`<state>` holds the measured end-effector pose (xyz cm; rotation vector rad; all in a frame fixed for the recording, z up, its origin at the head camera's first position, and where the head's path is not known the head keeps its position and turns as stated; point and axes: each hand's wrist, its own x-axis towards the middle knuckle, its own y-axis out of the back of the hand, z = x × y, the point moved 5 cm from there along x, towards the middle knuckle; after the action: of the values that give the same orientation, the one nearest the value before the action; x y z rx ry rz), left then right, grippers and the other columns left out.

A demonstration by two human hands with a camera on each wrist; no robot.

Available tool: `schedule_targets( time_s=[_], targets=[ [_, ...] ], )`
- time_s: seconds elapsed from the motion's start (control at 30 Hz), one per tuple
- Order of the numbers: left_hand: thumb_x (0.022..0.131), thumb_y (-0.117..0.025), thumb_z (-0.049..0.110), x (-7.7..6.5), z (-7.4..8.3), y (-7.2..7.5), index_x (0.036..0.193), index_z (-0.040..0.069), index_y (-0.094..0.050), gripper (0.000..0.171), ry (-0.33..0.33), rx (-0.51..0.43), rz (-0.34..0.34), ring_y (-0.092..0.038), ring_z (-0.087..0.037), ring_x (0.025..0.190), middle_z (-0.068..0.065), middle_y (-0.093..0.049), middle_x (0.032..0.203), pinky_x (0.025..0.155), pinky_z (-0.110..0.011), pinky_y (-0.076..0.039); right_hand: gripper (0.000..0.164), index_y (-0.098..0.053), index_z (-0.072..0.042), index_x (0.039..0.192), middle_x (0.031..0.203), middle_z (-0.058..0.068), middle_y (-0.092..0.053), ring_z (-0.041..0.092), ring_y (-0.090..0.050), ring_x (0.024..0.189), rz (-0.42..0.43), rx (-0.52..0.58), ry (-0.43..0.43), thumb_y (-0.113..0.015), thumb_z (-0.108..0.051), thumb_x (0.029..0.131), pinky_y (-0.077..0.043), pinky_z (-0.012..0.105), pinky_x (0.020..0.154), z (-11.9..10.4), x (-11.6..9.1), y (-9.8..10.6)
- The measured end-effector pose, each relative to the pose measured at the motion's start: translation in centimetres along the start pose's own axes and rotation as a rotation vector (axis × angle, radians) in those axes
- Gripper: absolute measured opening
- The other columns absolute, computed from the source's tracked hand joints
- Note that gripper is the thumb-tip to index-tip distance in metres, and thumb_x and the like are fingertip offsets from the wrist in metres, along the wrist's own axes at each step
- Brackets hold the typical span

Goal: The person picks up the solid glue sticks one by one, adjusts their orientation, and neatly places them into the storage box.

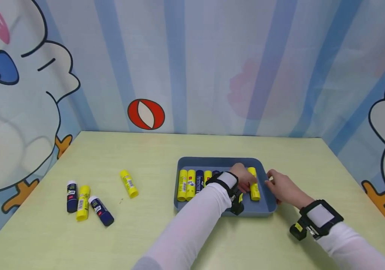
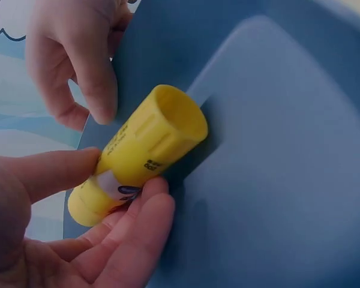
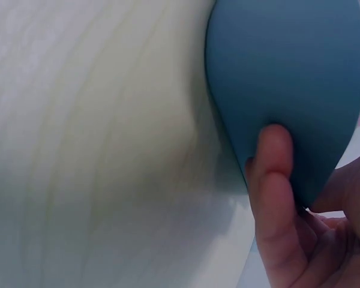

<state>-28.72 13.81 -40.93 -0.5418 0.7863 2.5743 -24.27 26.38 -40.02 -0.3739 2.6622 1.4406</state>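
Inside the blue-grey tray, my left hand pinches a yellow glue stick between thumb and fingers, near the tray's right end. The left wrist view shows this glue stick lying tilted across the fingers, one hollow end facing the camera. My right hand holds the tray at its right side. In the right wrist view its fingers lie against the tray's outer wall, with the thumb by the rim. Left of my left hand, yellow glue sticks and navy ones stand in a row, partly hidden by the sleeve.
On the table's left side lie a navy glue stick, a yellow one and a white-capped navy one close together. Another yellow glue stick lies apart, nearer the tray. A printed cloth backdrop rises behind the table.
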Motion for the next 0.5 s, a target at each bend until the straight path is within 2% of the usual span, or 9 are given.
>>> schedule_targets(
  time_s=[0.27,0.5],
  targets=[
    [0.077,-0.069,0.013,0.1,0.8,-0.7,0.077,-0.003,-0.059,0.019,-0.038,0.082,0.031,-0.063,-0.024,0.055,-0.011,-0.06,0.058,0.041,-0.026,-0.047,0.016,-0.038,0.004,0.104,0.08,0.014,-0.058,0.018,-0.053,0.045,-0.007,0.022,0.026,-0.043,-0.007,0.094,-0.047,0.031,0.043,-0.2,-0.2,0.0],
    [0.078,-0.067,0.008,-0.5,1.1,-1.1,0.074,-0.002,-0.059,0.014,-0.041,0.043,0.005,-0.064,-0.026,0.059,-0.012,-0.062,0.06,0.041,-0.026,-0.047,0.016,-0.038,0.004,0.104,0.076,0.012,-0.057,0.019,-0.052,0.044,-0.004,0.021,0.038,-0.042,-0.007,0.094,-0.047,0.031,0.042,-0.2,-0.4,-0.1]
  ],
)
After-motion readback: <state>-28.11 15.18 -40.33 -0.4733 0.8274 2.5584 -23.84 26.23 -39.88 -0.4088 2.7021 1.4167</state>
